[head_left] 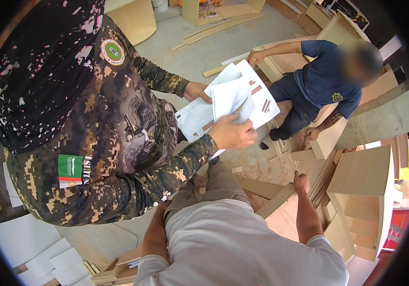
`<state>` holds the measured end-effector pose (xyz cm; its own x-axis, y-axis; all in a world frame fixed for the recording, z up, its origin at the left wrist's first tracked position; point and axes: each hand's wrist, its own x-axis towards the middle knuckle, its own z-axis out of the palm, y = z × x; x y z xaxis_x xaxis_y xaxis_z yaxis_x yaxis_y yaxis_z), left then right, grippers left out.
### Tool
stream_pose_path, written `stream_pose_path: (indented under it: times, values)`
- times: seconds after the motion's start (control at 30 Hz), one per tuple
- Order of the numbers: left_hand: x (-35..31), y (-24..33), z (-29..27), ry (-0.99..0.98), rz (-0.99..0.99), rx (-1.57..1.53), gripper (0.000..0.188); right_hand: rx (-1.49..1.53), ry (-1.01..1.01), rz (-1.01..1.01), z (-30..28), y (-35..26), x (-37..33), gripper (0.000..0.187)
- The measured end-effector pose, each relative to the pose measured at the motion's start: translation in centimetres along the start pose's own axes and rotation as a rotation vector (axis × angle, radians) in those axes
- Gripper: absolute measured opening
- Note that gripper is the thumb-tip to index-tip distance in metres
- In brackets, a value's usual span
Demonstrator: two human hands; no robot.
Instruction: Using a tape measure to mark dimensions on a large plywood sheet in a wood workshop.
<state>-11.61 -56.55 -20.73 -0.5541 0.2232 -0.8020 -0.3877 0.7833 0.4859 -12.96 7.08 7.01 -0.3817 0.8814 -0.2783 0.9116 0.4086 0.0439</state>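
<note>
My left hand [164, 206] is down beside my thigh, partly covered by a co-worker's camouflage sleeve [166, 178]; its fingers are hidden. Out to the right, my right hand [301, 183] is closed, right by the upper end of a wooden panel [277, 202]. Whether it grips that panel or something small, I cannot make out. In front of me, the person in camouflage holds several printed sheets of paper [250, 93] with both hands, one hand [233, 131] across the near side of the pages.
Another person in a dark blue shirt [326, 71] sits at right among wooden boards, one hand close to the papers. An open wooden cabinet [362, 190] stands at my right. Long strips [219, 31] lie on the floor ahead; white panels [25, 238] lie at lower left.
</note>
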Motion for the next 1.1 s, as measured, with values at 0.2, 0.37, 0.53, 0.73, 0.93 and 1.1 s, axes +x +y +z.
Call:
stream_pose_path:
  times: [0.2,0.37,0.53,0.73,0.93,1.1]
  values:
    - [0.6,-0.9,-0.4,-0.124,0.162,0.25,0.044,-0.002,-0.006,-0.005,-0.2,-0.5,-0.2,0.05]
    - [2.0,-3.0,0.9,-0.082,0.122,0.348,0.042,-0.003,0.003,-0.012,-0.3,-0.5,-0.1,0.05]
    - [2.9,-3.5,1.3,-0.05,0.104,0.308,0.039,0.01,-0.035,-0.002,-0.2,-0.4,0.3,0.056]
    - [2.7,-2.3,1.8,0.044,-0.185,-0.091,0.036,0.003,-0.009,-0.012,0.0,-0.3,0.7,0.05]
    - [3.0,-3.0,2.0,0.068,-0.15,-0.116,0.033,0.009,-0.007,-0.015,0.1,-0.1,1.1,0.049]
    - [1.8,-0.6,1.1,0.056,-0.159,-0.121,0.035,0.02,-0.008,-0.017,0.3,-0.1,1.0,0.051]
